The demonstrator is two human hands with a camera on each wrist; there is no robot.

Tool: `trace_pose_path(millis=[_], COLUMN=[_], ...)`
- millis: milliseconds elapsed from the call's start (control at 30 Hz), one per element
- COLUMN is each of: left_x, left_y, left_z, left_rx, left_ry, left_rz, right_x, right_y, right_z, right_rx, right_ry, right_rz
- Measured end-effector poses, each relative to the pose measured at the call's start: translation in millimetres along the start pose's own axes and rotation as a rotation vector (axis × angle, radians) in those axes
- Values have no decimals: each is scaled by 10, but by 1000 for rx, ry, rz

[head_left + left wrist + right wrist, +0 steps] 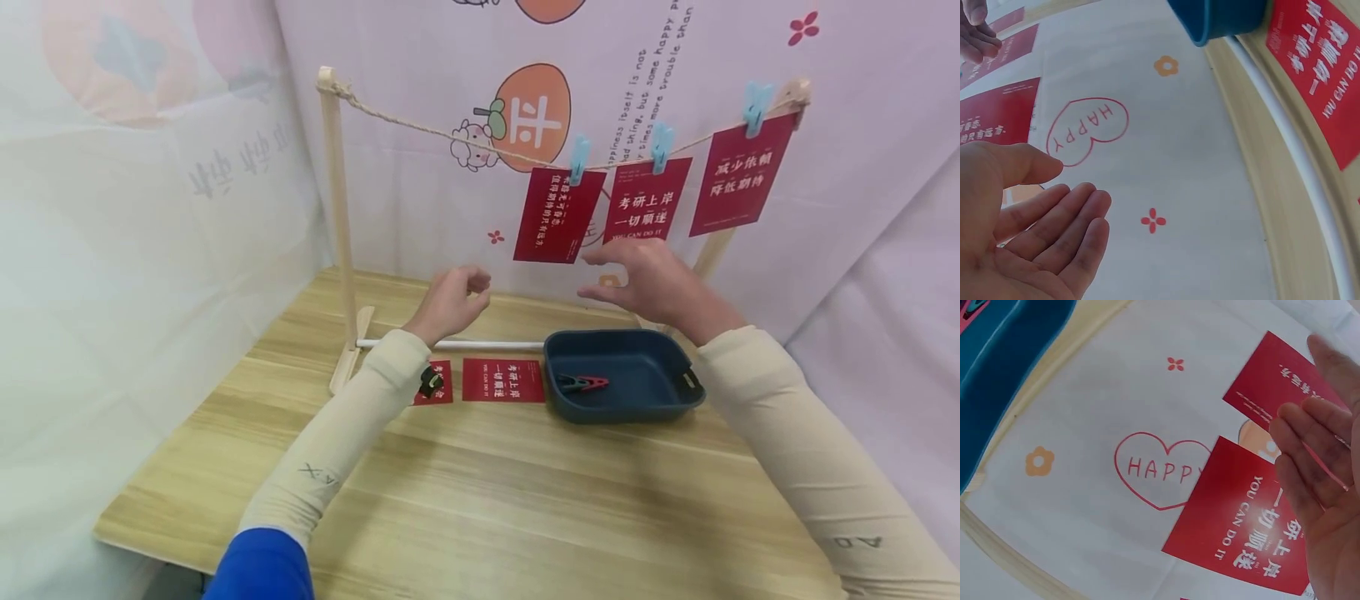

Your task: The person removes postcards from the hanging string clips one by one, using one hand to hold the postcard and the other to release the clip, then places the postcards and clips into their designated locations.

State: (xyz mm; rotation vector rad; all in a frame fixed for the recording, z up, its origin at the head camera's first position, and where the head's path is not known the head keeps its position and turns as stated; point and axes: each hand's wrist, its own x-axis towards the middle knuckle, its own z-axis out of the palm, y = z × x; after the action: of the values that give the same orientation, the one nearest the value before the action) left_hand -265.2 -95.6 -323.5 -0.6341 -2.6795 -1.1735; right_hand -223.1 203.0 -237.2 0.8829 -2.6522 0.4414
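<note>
Three red cards hang from a twine line by light blue clothespins: a left card (551, 221), a middle card (637, 196) and a right card (742, 179). The left clothespin (579, 160) grips the left card's top edge. My right hand (656, 279) is in front of the middle card's lower edge, holding nothing, fingers loosely bent. Lower and to the left, my left hand (453, 300) hovers above the table with nothing in it. In the left wrist view the left hand (1041, 231) has its thumb apart from its fingers; the right wrist view shows the right hand (1329, 462) likewise empty.
A wooden post (337, 200) holds the twine's left end. On the table (480, 492) stands a dark blue basket (626, 408) with red and green clothespins (582, 382) inside. Left of it lie a red card (502, 381) and another, partly covered, before a white rod (487, 344).
</note>
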Motion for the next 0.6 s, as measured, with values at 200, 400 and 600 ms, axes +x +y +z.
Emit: trace_pose_path(millis=[200,400,600], left_x=[36,94,149], left_y=[101,171,267], left_z=[20,22,16], left_rx=[-12,-32,-28], left_ry=[19,68,101], left_rz=[21,51,51], right_x=[0,27,34], right_y=[-35,-102,-140], right_z=[-107,-210,-300], right_rx=[-23,-21,-28], right_ry=[73,94,139], right_rz=[-3,41,57])
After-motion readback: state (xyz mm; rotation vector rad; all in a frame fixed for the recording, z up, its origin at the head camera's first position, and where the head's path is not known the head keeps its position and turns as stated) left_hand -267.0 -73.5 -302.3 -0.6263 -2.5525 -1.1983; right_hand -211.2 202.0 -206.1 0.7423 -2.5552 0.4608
